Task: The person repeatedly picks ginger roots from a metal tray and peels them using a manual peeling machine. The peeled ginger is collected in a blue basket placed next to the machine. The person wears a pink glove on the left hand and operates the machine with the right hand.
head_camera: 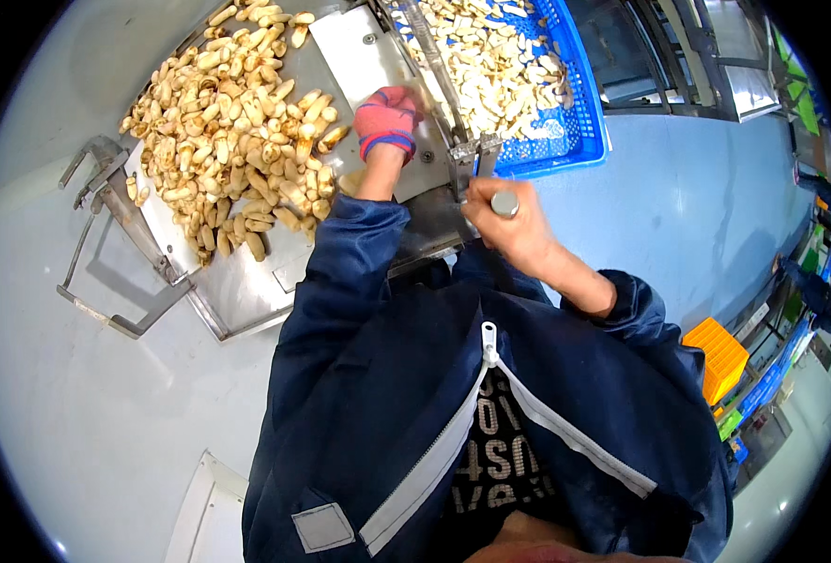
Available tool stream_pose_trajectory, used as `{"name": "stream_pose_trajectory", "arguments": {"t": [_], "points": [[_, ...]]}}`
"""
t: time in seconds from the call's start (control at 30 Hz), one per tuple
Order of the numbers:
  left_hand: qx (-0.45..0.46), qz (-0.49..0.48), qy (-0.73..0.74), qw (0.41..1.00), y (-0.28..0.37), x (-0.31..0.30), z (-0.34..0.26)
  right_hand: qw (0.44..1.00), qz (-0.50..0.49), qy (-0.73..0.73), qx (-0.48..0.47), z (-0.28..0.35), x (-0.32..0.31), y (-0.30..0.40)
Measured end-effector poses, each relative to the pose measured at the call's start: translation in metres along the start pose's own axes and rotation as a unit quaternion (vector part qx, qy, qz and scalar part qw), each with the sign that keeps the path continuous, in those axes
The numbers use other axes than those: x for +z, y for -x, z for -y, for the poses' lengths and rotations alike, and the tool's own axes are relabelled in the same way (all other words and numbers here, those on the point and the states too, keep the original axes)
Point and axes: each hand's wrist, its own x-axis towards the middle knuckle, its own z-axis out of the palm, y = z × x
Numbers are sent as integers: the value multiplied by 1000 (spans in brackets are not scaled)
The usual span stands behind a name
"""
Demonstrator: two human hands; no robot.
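My left hand (pixel 388 121), in a pink knitted glove with a blue cuff, is over a white cutting board (pixel 359 60) beside a hinged metal blade (pixel 435 63). Its fingers are curled and blurred; what they hold cannot be seen. My bare right hand (pixel 510 222) is closed around the round-ended metal handle (pixel 505 203) of the cutter. Left of the board, a large heap of whole mushrooms (pixel 225 134), pale with brownish ends, lies on the steel worktable. Beyond the blade, a blue plastic crate (pixel 588 130) holds many cut pale pieces (pixel 493 77).
A bent metal bracket (pixel 116 320) juts from the worktable's (pixel 246 295) left side. Metal frames (pixel 711 63) stand at the upper right. Farther right are an orange crate (pixel 716 359) and, at the rim, people in dark clothing (pixel 809 285).
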Motion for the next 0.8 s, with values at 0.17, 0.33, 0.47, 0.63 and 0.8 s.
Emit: {"name": "stream_pose_trajectory", "arguments": {"t": [0.17, 0.33, 0.47, 0.63, 0.8], "points": [[-36, 35, -3, 999, 9, 8, -16, 997, -34, 57, -31, -51, 6, -3], [34, 1, -104, 994, 1, 1, 2, 1000, -2, 4, 24, 26, -7, -3], [134, 14, -210, 968, 6, 8, 1, 998, -22, 61, -13, -33, 2, -2], [157, -8, -118, 980, 17, 12, -14, 995, -15, 87, -40, -57, 7, -9], [266, -20, -123, 956, 35, -37, -68, 993, -35, 99, -44, -60, 6, -9]]}}
